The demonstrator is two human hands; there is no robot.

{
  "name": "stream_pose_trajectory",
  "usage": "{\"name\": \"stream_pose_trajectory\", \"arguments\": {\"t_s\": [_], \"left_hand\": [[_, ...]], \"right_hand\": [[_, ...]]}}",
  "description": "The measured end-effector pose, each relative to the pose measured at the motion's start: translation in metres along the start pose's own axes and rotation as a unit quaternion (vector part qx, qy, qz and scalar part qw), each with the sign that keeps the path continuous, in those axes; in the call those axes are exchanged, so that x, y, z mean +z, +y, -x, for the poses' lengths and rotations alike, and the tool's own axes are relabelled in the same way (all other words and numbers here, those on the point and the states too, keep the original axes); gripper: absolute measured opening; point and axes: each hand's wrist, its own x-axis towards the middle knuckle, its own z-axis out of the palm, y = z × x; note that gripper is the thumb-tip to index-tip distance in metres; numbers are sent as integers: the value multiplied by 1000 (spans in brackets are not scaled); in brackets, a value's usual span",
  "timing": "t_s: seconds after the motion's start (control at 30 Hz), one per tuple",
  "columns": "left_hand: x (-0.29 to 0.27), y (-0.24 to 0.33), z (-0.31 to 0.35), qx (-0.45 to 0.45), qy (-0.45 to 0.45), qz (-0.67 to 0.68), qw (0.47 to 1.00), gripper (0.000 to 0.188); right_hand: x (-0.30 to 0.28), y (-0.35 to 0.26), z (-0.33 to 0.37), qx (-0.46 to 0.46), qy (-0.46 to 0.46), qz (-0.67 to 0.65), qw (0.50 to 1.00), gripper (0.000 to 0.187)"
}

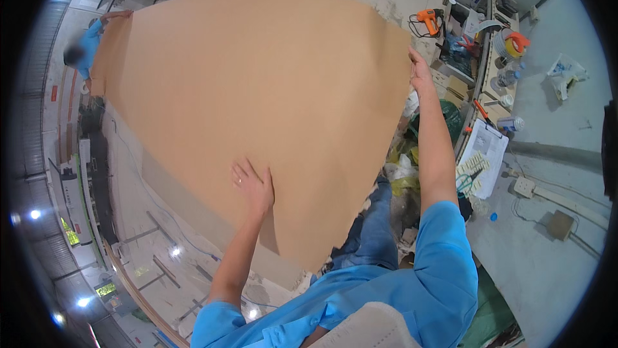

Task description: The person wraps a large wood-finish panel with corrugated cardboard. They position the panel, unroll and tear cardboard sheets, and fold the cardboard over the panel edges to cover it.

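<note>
A large, thin tan sheet, like paper or veneer, stretches across the middle of the view, its lower right edge ragged. My left hand lies flat on its surface, fingers spread and a ring on one of them. At the sheet's right edge, my right hand grips the border with arm outstretched; part of its fingers is hidden behind the edge. Another person in a blue shirt holds the sheet's far left end with both hands.
On the right, a cluttered bench carries an orange heat gun, a tape dispenser, a plastic bottle and a clipboard with papers. Bags and scraps lie below it. A cable crosses the floor at left.
</note>
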Motion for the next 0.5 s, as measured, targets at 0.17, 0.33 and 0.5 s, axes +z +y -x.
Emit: {"name": "stream_pose_trajectory", "arguments": {"t_s": [0.17,0.33,0.5], "left_hand": [[-6,-2,3,5,-5,15,1000,80],[-12,1,4,14,-14,27,999,80],[-16,5,2,0,-29,33,999,83]], "right_hand": [[-11,-6,-86,96,-60,-15,993,39],[-17,-14,-73,69,-27,42,996,34],[2,-38,-26,17,-10,-12,1000,28]]}}
